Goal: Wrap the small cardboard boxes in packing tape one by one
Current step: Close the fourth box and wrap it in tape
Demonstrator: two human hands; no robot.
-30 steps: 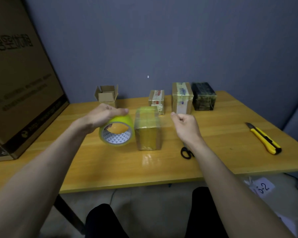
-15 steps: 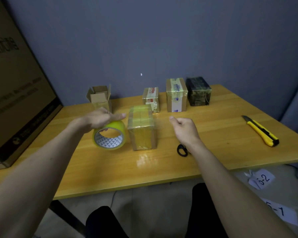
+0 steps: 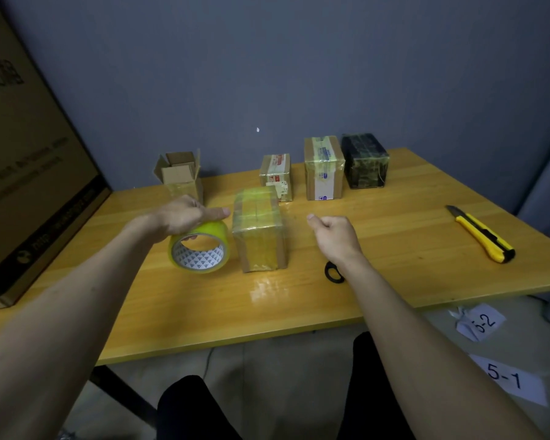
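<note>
Left hand (image 3: 185, 215) is gripping the yellow tape roll (image 3: 200, 249) beside the tape-wrapped brown cardboard box (image 3: 259, 230); right hand (image 3: 334, 236) is hovering curled, holding nothing visible (open-flapped small carton (image 3: 180, 174) is waiting unwrapped).

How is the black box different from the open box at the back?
The black box is dark, sealed and wrapped in tape; the open box is plain brown with its flaps standing up. The black box sits far right, the open box far left. Both stand on the table.

Tape roll (image 3: 200, 249) left of box (image 3: 259, 228); knife (image 3: 481, 235) right.
</note>
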